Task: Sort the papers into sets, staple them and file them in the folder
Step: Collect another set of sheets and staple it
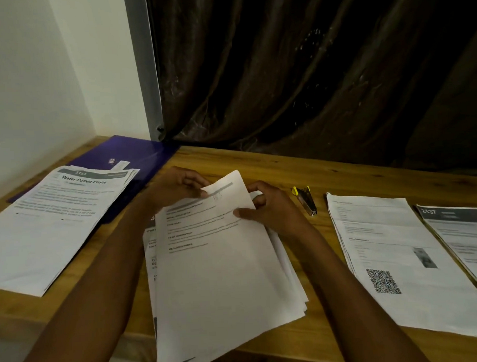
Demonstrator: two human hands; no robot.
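A stack of printed papers (222,277) lies in front of me on the wooden table (286,178), its near edge hanging over the table's front. My left hand (177,187) pinches the top sheet near its upper left corner. My right hand (268,207) holds the stack's upper right edge, thumb on top and fingers behind the sheets. A purple folder (138,155) lies at the back left, partly under a paper set headed "Water Potted Plants" (56,221). A small black and yellow stapler (306,201) lies just right of my right hand.
Two more paper sets lie to the right: one with a QR code (393,256) and one with a dark header (463,234) at the frame's edge. A white wall stands at the left and a dark curtain (309,68) hangs behind the table.
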